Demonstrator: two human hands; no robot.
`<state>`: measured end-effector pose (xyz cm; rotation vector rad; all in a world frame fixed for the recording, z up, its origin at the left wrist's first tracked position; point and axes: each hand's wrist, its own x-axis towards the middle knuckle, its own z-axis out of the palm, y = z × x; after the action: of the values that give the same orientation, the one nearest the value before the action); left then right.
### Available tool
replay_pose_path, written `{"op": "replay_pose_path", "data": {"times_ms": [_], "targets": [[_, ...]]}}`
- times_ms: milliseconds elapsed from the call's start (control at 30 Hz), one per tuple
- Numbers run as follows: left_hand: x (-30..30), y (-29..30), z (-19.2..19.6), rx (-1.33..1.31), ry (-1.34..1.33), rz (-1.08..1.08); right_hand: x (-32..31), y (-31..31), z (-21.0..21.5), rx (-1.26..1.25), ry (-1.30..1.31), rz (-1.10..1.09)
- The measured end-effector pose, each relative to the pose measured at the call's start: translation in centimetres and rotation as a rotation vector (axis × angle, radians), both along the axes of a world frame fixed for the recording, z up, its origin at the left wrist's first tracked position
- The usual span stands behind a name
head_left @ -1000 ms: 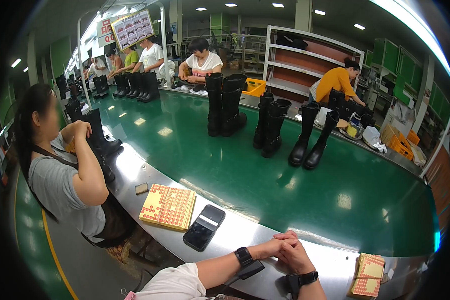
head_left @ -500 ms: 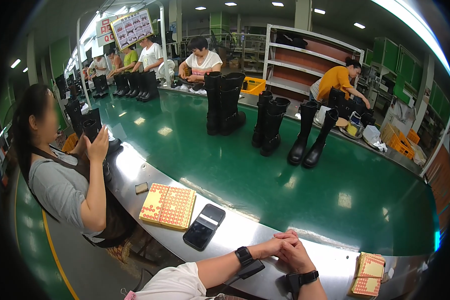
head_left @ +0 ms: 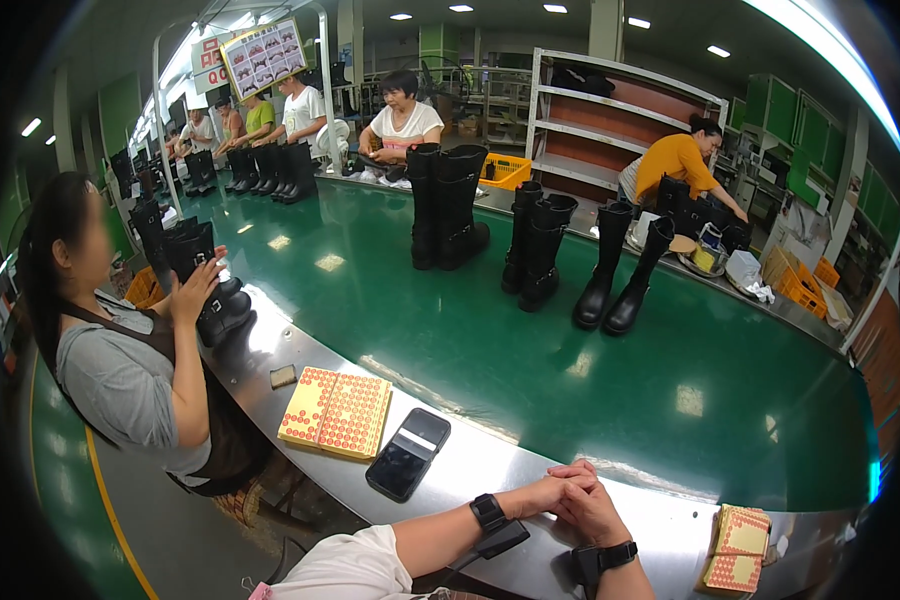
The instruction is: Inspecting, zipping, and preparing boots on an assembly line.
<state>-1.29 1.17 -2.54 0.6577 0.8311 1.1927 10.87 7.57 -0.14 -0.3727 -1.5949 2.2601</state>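
Observation:
My left hand [head_left: 542, 494] and my right hand [head_left: 592, 512] are clasped together, fingers interlaced, over the metal edge of the bench [head_left: 475, 475]. No object shows between them. A black band sits on each wrist. Left of my hands lies a black phone [head_left: 408, 454], face up. Beyond it is a stack of yellow cards [head_left: 336, 412] with red round marks, held by a band. A second banded stack of yellow cards [head_left: 738, 550] lies to the right of my right hand.
Pairs of black boots [head_left: 450, 210], shorter boots [head_left: 538, 250] and tall boots [head_left: 625, 270] stand on the green belt [head_left: 450, 340]. At left, a co-worker [head_left: 120, 350] handles black boots [head_left: 220, 300]. Other workers stand across the belt. A small brownish block [head_left: 283, 377] lies near the cards.
The co-worker at left has lowered the boot and turned it, with hands now against its shaft. Across the belt, the worker in white has raised their head. My hands have stayed still.

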Motion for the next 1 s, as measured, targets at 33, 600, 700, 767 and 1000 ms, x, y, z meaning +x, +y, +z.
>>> {"op": "replay_pose_path", "data": {"times_ms": [33,600,700,767,1000], "targets": [[0.0,0.1,-0.6,0.015,0.026,0.020,0.0,-0.1,0.0,0.000,0.002,0.003],[0.4,0.0,0.2,-0.024,-0.018,0.026,0.2,-0.2,0.2,-0.030,-0.002,-0.022],[0.3,0.0,0.5,-0.026,-0.012,0.026,0.2,-0.1,0.0,-0.019,0.000,-0.029],[0.3,0.1,0.6,-0.029,-0.002,0.027,0.3,0.1,-0.3,-0.010,-0.001,-0.037],[-0.3,-1.1,1.6,0.013,-0.010,0.028,-0.6,-0.5,-0.2,-0.012,0.022,0.011]]}}
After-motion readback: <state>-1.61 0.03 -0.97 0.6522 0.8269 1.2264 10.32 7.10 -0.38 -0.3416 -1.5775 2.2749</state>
